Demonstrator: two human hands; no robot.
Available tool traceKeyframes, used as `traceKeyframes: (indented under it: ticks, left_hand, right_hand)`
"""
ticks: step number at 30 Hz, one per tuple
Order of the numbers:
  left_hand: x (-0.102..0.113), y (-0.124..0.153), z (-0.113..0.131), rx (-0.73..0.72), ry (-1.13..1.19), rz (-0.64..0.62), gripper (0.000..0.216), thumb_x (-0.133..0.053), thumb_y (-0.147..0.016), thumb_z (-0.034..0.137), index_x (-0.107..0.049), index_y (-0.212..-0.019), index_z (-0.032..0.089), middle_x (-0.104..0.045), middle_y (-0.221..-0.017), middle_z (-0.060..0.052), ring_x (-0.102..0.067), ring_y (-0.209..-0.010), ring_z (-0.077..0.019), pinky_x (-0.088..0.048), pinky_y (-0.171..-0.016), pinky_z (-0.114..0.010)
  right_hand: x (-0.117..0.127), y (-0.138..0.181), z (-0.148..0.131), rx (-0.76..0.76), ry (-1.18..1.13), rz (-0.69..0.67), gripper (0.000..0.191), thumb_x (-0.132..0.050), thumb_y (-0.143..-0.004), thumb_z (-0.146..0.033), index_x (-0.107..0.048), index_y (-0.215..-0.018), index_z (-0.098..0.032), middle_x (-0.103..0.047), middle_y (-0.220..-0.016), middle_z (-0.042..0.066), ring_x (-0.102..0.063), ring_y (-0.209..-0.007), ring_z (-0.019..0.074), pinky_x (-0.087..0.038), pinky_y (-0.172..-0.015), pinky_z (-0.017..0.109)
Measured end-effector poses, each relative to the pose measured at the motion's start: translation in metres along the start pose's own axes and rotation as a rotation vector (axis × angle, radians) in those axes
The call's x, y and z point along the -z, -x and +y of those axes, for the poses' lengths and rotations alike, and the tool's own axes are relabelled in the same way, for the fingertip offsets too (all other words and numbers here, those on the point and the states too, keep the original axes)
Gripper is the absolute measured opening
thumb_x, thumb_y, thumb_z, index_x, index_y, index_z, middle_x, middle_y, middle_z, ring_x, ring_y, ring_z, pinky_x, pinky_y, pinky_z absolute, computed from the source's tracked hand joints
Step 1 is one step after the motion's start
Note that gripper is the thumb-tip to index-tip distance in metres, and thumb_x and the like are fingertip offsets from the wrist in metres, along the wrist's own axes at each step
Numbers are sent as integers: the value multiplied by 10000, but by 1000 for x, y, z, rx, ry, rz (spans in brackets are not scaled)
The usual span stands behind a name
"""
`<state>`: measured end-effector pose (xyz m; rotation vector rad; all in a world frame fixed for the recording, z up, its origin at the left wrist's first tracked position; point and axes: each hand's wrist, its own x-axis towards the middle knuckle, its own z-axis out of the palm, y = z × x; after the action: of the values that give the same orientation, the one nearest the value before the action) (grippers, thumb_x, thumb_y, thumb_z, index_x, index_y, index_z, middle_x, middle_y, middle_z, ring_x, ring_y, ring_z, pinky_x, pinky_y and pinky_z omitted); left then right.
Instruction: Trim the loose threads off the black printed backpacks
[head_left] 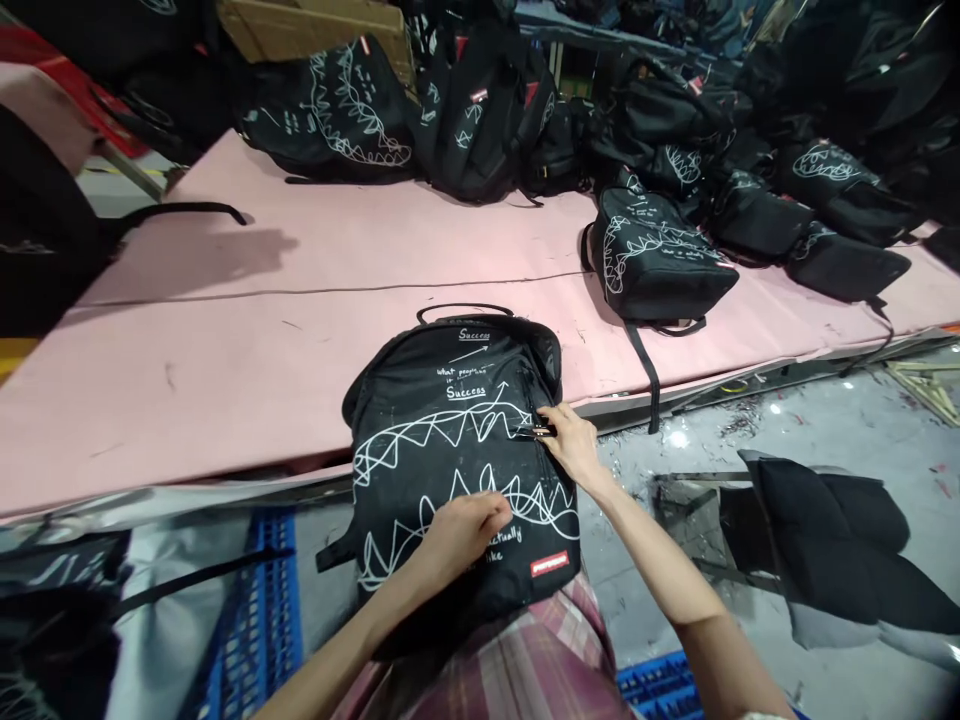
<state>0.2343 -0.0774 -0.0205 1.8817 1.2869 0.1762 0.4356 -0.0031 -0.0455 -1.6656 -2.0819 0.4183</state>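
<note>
A black backpack [450,420] with white scribble print and a red label lies front up, half on the pink table edge and half on my lap. My left hand [466,530] rests on its lower front, fingers curled and pressed onto the fabric. My right hand [570,440] is at the bag's right side, fingers pinched on a small metal zipper pull [538,431].
The pink table [225,350] carries several more black printed backpacks [660,255] along its far and right side. A blue crate [259,610] stands below left. A dark padded piece [832,545] lies on the grey floor at right.
</note>
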Motion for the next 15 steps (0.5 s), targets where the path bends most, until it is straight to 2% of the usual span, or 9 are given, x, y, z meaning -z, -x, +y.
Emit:
traceKeyframes:
  ticks: [2,4,7,9,11,15]
  left_hand:
    - [-2,-4,-2,33,34,-44,234,-373,-819,272,-543,-677,196,-609,-714,5,-555,-672,-139,-376,-640,-233]
    - [-2,-5,-4,68,81,-81,203,-403,-804,272,-545,-685,190,-609,-696,3,-561,-660,-141,-378,-621,-227]
    - [2,-7,-6,124,221,-142,198,-410,-806,292,-547,-717,180,-591,-634,7,-565,-590,-136,-387,-573,-218]
    - [10,-13,-4,153,280,-143,220,-397,-823,314,-556,-756,179,-578,-594,16,-557,-544,-131,-393,-551,-216]
    - [22,-27,-2,122,243,-67,242,-387,-841,328,-566,-765,186,-587,-610,15,-555,-560,-129,-401,-568,-220]
    - [54,-86,5,-52,-43,290,278,-365,-881,320,-596,-785,197,-628,-810,-18,-561,-746,-156,-409,-702,-269]
  right_hand:
    - [1,-10,0,88,142,-17,299,-509,-788,-99,-601,-1045,-220,-616,-927,25,-575,-711,137,-369,-572,234]
    - [4,-7,3,210,242,17,235,-475,-816,-88,-623,-966,-192,-618,-854,29,-559,-664,129,-351,-551,240]
    - [12,19,4,405,307,124,184,-442,-873,-142,-625,-890,-153,-581,-695,24,-510,-578,126,-330,-521,254]
    - [18,38,2,445,278,172,180,-433,-880,-131,-611,-909,-129,-567,-672,23,-489,-553,124,-332,-506,254]
    - [22,52,0,423,223,181,181,-425,-875,-103,-595,-937,-115,-564,-679,26,-485,-551,123,-349,-502,249]
    - [24,56,1,343,144,193,195,-405,-862,-73,-584,-922,-125,-549,-679,28,-488,-551,128,-370,-489,247]
